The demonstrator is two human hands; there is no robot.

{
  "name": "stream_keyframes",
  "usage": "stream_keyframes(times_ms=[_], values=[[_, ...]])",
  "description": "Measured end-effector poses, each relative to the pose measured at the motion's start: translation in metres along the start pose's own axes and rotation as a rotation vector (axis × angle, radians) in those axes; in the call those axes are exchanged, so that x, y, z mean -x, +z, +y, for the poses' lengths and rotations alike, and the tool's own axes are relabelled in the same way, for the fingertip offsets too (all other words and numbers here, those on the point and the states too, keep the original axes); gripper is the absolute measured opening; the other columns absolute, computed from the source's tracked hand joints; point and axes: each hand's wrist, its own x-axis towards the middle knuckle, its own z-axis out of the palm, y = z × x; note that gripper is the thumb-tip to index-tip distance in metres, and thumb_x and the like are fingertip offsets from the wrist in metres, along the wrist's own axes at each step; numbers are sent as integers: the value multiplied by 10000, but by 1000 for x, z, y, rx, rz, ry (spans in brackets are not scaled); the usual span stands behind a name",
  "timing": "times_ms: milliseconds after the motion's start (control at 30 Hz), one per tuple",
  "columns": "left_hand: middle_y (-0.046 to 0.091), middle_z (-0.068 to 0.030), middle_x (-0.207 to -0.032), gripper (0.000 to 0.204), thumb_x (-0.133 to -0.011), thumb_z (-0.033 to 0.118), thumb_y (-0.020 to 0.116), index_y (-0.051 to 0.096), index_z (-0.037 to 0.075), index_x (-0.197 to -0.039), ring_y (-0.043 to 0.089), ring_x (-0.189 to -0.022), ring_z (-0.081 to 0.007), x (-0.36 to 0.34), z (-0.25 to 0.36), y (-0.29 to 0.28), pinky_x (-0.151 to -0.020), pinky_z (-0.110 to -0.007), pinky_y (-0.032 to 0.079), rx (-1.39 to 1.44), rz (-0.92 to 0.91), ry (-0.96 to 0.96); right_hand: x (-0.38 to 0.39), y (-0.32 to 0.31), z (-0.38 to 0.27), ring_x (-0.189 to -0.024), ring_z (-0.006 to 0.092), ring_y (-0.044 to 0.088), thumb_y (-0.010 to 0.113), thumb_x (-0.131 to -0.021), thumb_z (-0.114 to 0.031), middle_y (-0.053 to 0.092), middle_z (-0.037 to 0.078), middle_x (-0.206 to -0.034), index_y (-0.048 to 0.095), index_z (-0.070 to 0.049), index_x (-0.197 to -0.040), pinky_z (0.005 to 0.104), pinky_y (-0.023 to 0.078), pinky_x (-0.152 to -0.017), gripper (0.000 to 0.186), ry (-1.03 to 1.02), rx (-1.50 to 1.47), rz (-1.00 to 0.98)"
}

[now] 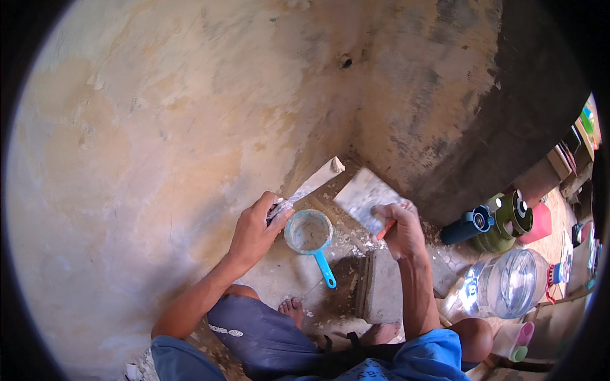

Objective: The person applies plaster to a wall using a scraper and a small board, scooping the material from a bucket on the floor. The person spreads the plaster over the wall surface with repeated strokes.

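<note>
My left hand (259,223) is closed round the handle of a narrow putty knife (312,181), its blade pointing up and right with a lump of pale putty (337,164) at the tip. In my right hand (400,227) I grip a wide, flat scraper (365,198), smeared whitish; a bit of orange shows under my fingers. The knife tip and the scraper are close together but apart. Below and between the hands, a blue dipper (325,270) with putty residue inside rests on the floor, its handle pointing toward me.
Patchy plastered walls (190,101) meet in a corner ahead, with a small hole (345,61) in them. A grey block (383,289) sits by my feet. To the right are a blue bottle (462,230), a green jug (499,236) and a large clear water bottle (511,284).
</note>
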Motion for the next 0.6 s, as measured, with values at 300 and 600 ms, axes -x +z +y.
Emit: stream_keyframes(times_ms=[300,600], values=[[612,-169,-939,251,-797,12,666,586,2,-1035,617,-875,-354,-6,-9,-10,-731,-420,502,-452,64,542,-3,-1,10,-593,203,665,552,-844,-51,695,165,-927,567,53,-1144,309,510,-354,318,327,-500,-106],[629,-201,-800,253,-829,188,729,556,42,-942,628,-731,-424,62,-83,34,-596,-473,499,-86,-292,128,9,-55,-128,-1053,178,604,645,-850,-112,615,60,-1213,584,-106,-1218,422,500,-838,374,-685,-9,106]])
